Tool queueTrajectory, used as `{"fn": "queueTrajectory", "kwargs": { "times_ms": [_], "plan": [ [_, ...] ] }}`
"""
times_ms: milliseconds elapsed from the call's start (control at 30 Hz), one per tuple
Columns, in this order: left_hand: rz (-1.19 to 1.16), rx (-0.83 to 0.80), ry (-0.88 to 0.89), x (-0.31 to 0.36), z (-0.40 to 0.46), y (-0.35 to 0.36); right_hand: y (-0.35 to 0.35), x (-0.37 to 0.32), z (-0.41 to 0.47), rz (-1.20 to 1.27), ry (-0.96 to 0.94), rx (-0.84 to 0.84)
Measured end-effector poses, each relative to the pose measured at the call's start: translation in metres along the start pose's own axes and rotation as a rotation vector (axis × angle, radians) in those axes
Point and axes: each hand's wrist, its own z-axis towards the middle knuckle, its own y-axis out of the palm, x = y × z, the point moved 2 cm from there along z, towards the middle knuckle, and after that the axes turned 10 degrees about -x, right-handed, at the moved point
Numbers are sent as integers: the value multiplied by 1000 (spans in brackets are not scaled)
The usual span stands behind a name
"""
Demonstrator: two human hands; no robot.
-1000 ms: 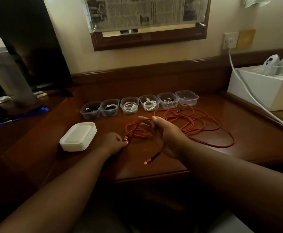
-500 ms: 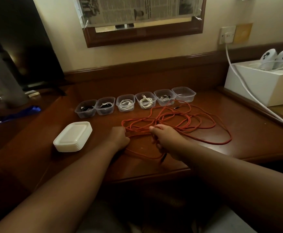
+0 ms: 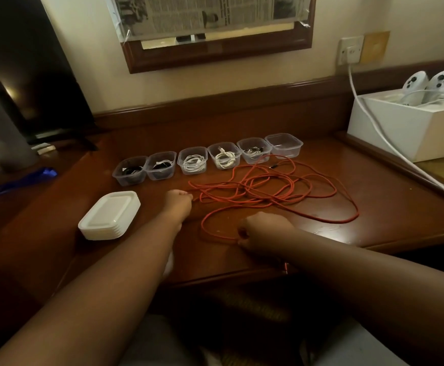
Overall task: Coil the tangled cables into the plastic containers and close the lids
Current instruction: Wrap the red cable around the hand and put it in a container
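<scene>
A long orange cable (image 3: 281, 191) lies in loose tangled loops on the brown desk (image 3: 374, 207). My left hand (image 3: 177, 203) grips the cable at the left end of the tangle. My right hand (image 3: 261, 231) is closed round a strand nearer the desk's front edge, with a loop stretched between the two hands. Behind the tangle stands a row of several clear plastic containers (image 3: 193, 163); the rightmost one (image 3: 284, 145) is empty, the others hold coiled white or dark cables. A stack of white lids (image 3: 110, 215) sits to the left of my left hand.
A white box (image 3: 400, 128) with two white controllers (image 3: 432, 84) stands at the back right. A white power cord (image 3: 389, 143) runs from the wall socket (image 3: 350, 50) across the right edge. A dark screen and a grey bottle (image 3: 1, 133) are at the left.
My right hand went from open above the tangle to closed on a strand, and drew it back toward the front edge. My left hand kept its hold near the cable's left end.
</scene>
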Motion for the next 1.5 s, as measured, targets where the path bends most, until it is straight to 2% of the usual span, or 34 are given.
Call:
{"fn": "queueTrajectory", "kwargs": {
  "times_ms": [133,200,233,267,333,400,500,600,700,800,867,967,1033,1133,1233,1300,1400,1500],
  "plan": [
    [180,9,-6,-4,-3,-14,1,13,-3,66,-2,-62],
    [552,66,66,-8,-6,-19,-4,20,-6,215,-50,-20],
    [730,112,183,-8,-9,-17,-7,24,-8,306,-83,35],
    [813,139,355,-7,-12,-11,-11,28,-9,394,-121,102],
    [746,12,693,-2,-20,9,-17,34,-13,555,-206,248],
    [626,-189,849,2,-27,32,-23,40,-19,767,-294,342],
    [438,-315,776,18,-40,55,-33,42,-26,1291,-451,276],
    [244,-457,577,25,-48,78,-44,41,-31,1765,-572,175],
    [390,-526,522,24,-50,96,-65,43,-48,2040,-687,202],
    [518,-520,494,22,-48,110,-89,52,-72,2186,-766,326],
    [509,-478,495,25,-50,117,-99,63,-81,2132,-735,471],
    [494,-471,601,31,-58,131,-98,86,-77,1935,-487,653],
    [364,-507,573,35,-62,143,-83,100,-65,1712,-264,620],
    [-71,-528,391,53,-68,155,-47,120,-45,1249,-28,476],
    [-301,-451,361,83,-78,153,-19,128,-36,1005,-19,305],
    [-357,-455,393,96,-83,153,-11,129,-34,881,-58,293],
    [-377,-566,465,101,-94,157,-19,135,-36,690,20,485],
    [-385,-632,575,90,-94,167,-33,141,-46,770,16,697]
  ]
}}
